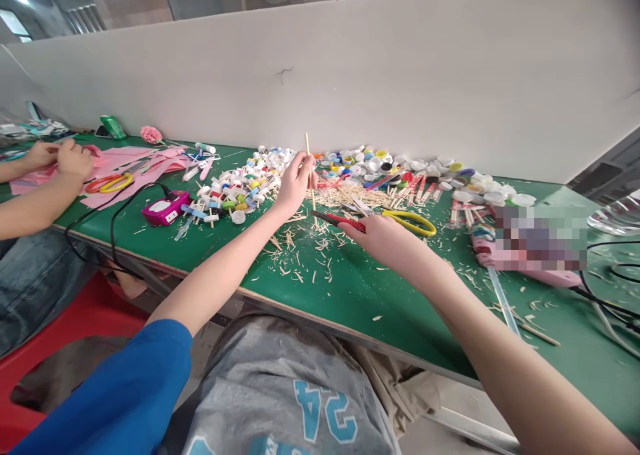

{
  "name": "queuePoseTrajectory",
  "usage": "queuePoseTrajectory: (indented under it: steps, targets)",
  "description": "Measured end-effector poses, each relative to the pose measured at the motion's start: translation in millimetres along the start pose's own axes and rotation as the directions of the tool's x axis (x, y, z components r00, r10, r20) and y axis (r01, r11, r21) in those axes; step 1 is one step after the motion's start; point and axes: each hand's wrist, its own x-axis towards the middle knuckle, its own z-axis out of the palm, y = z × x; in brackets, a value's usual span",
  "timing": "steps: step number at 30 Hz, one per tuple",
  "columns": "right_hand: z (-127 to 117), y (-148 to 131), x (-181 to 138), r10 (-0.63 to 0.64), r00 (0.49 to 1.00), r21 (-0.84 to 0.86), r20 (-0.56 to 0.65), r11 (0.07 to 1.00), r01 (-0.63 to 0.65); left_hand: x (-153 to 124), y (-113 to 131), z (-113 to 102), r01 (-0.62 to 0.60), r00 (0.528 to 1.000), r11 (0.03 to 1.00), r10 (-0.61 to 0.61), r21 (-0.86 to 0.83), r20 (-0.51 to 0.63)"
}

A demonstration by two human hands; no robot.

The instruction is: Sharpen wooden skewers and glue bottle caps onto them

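Note:
My left hand [296,182] pinches a thin pale wooden stick [307,145], holding it nearly upright above the green table. In my right hand [383,238] is a red-handled knife [353,224]. Its dark blade points left and meets or crosses the stick's lower end; exact contact is too small to tell. Thin wood shavings [290,245] lie scattered beneath both hands. Behind them is a heap of pale slivers and sticks [363,197]. Yellow-handled scissors [413,222] rest just beyond my right hand.
Bottle caps [373,165] are piled along the white partition [320,75], with caps fixed on sticks [250,185] to the left. A magenta device [167,208] has a black cable. At right lies a partly pixelated pink device [550,276]. A co-worker's hands [73,158] handle pink material.

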Motion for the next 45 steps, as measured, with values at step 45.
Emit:
queuePoseTrajectory:
  steps: [45]
  targets:
    - [1.7,8.6,-3.7,-0.06,0.995,0.19,-0.078,0.979,0.073,-8.5,14.0,6.8,-0.008,1.0,1.0,0.007,0.022,0.015]
